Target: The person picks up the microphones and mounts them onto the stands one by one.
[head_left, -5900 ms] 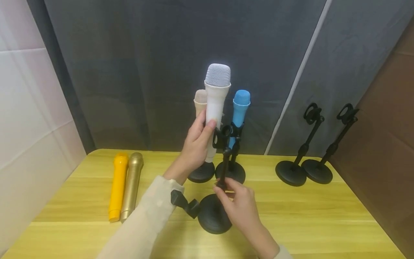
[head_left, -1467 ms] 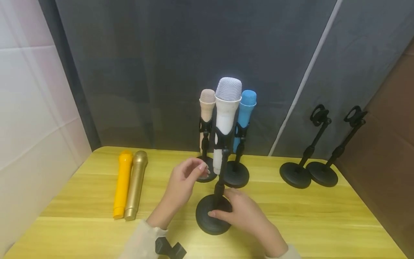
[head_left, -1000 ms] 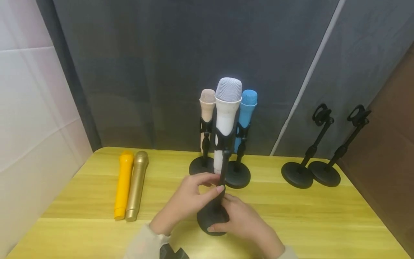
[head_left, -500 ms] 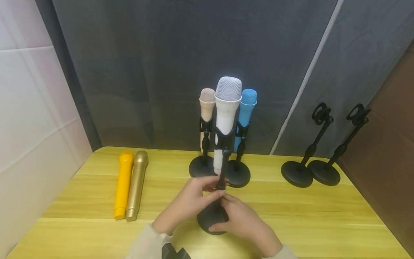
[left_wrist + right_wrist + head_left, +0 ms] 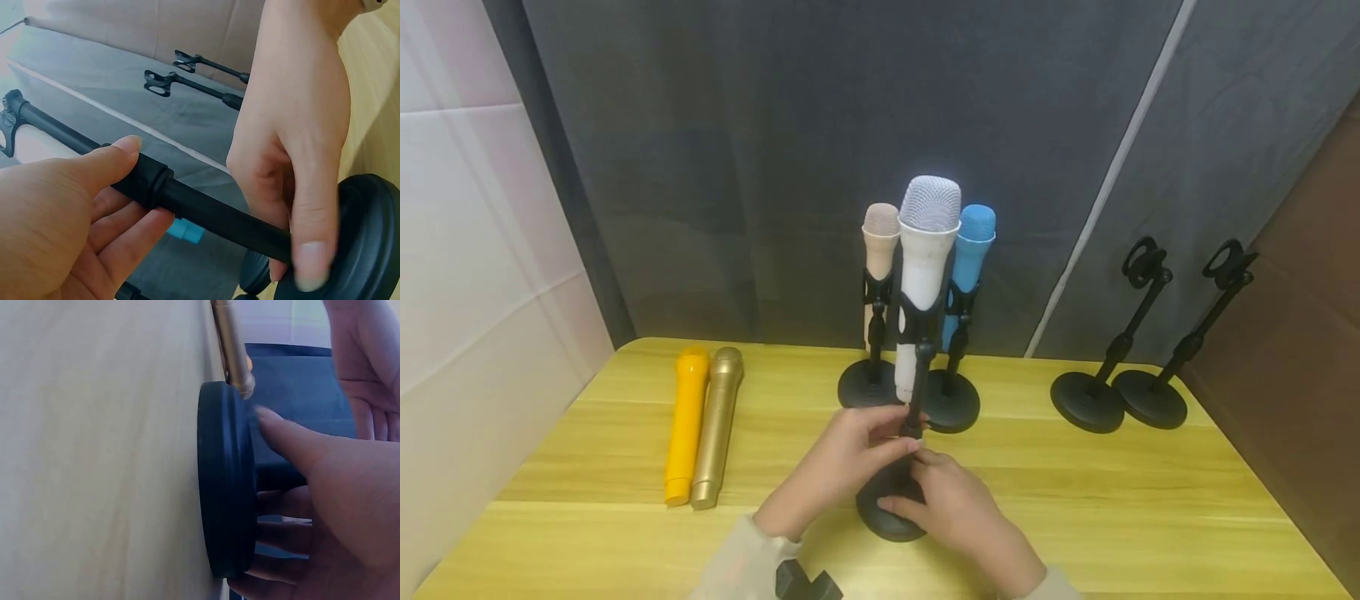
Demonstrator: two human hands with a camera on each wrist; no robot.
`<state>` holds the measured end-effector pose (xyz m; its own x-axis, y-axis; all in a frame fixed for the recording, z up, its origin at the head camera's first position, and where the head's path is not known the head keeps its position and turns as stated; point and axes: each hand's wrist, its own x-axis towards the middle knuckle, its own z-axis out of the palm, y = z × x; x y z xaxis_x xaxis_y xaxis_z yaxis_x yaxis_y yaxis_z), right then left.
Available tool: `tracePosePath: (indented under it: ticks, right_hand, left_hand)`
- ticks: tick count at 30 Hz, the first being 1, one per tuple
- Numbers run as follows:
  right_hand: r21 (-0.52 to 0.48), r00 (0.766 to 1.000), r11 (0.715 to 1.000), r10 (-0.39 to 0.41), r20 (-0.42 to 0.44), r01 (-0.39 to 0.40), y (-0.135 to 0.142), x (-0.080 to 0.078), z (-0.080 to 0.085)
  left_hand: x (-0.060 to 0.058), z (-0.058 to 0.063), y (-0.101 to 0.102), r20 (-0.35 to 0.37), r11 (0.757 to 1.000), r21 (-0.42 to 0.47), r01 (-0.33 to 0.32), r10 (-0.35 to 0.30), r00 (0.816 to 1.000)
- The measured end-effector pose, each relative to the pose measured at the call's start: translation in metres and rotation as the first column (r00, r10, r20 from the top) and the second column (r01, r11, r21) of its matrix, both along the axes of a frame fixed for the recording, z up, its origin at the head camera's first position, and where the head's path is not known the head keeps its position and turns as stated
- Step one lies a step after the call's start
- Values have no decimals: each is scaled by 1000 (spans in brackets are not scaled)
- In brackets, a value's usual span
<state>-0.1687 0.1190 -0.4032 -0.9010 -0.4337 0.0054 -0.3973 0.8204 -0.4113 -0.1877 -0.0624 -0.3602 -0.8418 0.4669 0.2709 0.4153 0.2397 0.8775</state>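
A white microphone (image 5: 922,267) sits tilted in the clip of the front black microphone stand (image 5: 921,379). My left hand (image 5: 850,458) pinches the collar on the pole of this stand, thumb on one side and fingers on the other, as the left wrist view shows. Lower down, my right hand (image 5: 958,504) holds the stand by the foot of its pole, with the thumb over the round base (image 5: 225,481) and the fingers behind. Behind it, a beige microphone (image 5: 880,250) and a blue microphone (image 5: 973,250) stand in their own stands.
A yellow microphone (image 5: 686,429) and a gold microphone (image 5: 717,429) lie side by side on the wooden table (image 5: 587,467) at left. Two stands with bare clips, one nearer (image 5: 1088,402) and one farther right (image 5: 1150,400), stand at the back right before a grey curtain (image 5: 820,100).
The white microphone went from my left hand into the front stand's clip. My left hand then came down to the pole's collar, and my right hand shifted from the pole to the base.
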Motion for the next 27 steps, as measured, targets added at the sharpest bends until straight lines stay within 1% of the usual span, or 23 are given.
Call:
tracePosePath:
  ticks: [3, 8, 11, 17, 27]
  right_hand:
    - [8, 1000, 1000, -4, -23, 4, -1, 1, 0]
    - [12, 1000, 1000, 14, -7, -14, 0, 2, -1]
    - [8, 1000, 1000, 7, 5, -7, -1, 2, -1]
    - [2, 999, 1000, -17, 30, 17, -3, 3, 0]
    - [-4, 999, 1000, -26, 35, 27, -4, 4, 1]
  left_hand:
    - [0, 0, 0, 4, 1000, 3, 7, -7, 1000]
    - [0, 0, 0, 10, 1000, 13, 19, -20, 1000]
    - [0, 0, 0, 7, 1000, 12, 13, -13, 1000]
    - [-1, 0, 0, -21, 1000, 14, -2, 2, 1000]
    - [1, 1, 2, -45, 999, 10, -40, 40, 998]
